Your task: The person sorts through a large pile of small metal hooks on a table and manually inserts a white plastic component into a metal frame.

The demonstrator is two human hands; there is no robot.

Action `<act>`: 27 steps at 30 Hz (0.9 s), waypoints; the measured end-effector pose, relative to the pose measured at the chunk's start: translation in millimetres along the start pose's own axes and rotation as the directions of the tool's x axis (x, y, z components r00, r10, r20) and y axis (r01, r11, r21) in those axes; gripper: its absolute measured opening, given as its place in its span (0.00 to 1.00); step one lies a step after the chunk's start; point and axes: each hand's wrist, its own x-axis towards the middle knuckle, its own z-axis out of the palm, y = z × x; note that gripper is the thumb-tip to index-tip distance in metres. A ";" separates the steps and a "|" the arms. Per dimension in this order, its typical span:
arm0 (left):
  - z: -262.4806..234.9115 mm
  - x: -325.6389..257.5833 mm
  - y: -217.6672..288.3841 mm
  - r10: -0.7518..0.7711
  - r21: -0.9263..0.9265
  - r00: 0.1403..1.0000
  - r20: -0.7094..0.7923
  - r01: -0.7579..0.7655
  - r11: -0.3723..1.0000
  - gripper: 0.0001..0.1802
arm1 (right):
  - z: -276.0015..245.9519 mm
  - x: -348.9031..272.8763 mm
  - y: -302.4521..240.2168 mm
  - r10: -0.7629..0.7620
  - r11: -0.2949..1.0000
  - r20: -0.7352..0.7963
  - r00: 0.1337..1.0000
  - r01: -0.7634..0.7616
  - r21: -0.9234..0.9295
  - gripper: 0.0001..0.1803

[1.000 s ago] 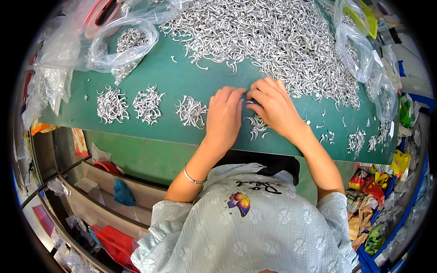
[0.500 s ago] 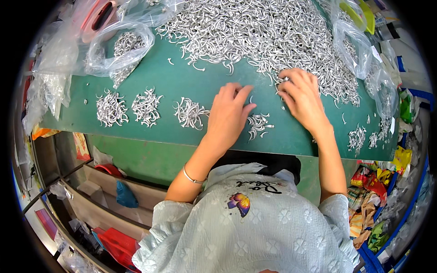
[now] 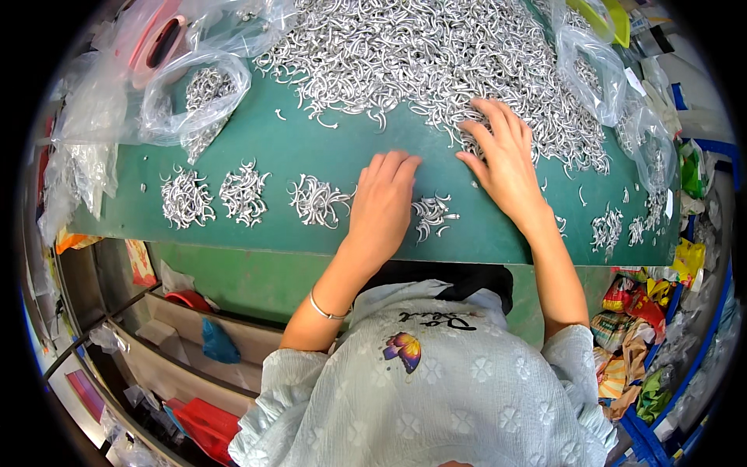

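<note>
A big heap of small curved silvery metal pieces (image 3: 373,54) spreads over the green tabletop (image 3: 303,148). At its near edge is my right hand (image 3: 504,167), fingers apart and tips touching or just over the pieces; nothing shows in its grasp. My left hand (image 3: 380,206) is low over the table, its fingers curled and pressed together, the thumb hidden. What it may hold cannot be made out. Right beside it lies a small pile (image 3: 430,214). On its other side is a larger pile (image 3: 317,201), with two more piles, one (image 3: 243,193) and another (image 3: 187,197), farther left.
A clear plastic bag (image 3: 206,93) with metal pieces lies open at the left. Another clear bag (image 3: 591,78) stands at the heap's right side. Small clusters (image 3: 607,230) sit near the right table edge. A red bin (image 3: 204,424) is below at the left; coloured packages (image 3: 630,303) lie at the right.
My left hand has turned, its fingers drawing together and its thumb going out of sight. My right hand has moved slightly up into the heap's edge, and its fingers have opened.
</note>
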 end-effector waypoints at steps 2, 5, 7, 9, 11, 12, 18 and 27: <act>0.0 0.5 -1.4 0.009 0.031 1.000 0.006 -0.009 0.999 0.11 | -6.1 -10.1 12.4 -0.055 0.998 0.036 0.998 0.055 -0.005 0.17; 2.5 -2.3 -7.2 0.012 0.032 1.000 0.023 -0.013 0.999 0.13 | -19.5 -20.7 21.9 -0.063 0.998 0.002 0.998 0.063 -0.027 0.12; 2.1 -2.8 -10.9 0.017 0.000 0.999 0.027 -0.017 1.000 0.14 | -25.1 -27.0 33.1 0.001 0.998 -0.087 0.996 -0.006 -0.061 0.09; 2.1 -3.5 -8.7 -0.009 -0.002 1.000 -0.004 0.009 1.000 0.14 | -26.8 -30.0 46.6 0.081 0.994 -0.120 0.989 -0.090 -0.069 0.08; -0.6 -5.7 -5.7 -0.022 0.008 1.000 -0.022 0.022 1.000 0.14 | -25.5 -26.4 46.2 0.111 0.987 -0.238 0.965 -0.136 -0.091 0.08; -3.2 -7.1 -3.8 -0.019 0.017 1.000 -0.023 0.020 1.000 0.13 | -23.8 -23.9 43.0 0.148 0.987 -0.264 0.953 -0.159 -0.019 0.09; -6.4 -10.2 -8.0 0.014 -0.006 1.000 0.012 -0.014 1.000 0.12 | -1.5 5.4 2.4 0.011 1.000 -0.102 0.995 -0.014 -0.028 0.07; 7.0 -1.7 -9.7 0.003 -0.122 0.998 -0.056 -0.010 0.993 0.13 | 11.3 9.2 -31.3 -0.002 1.000 -0.087 0.996 0.004 0.018 0.05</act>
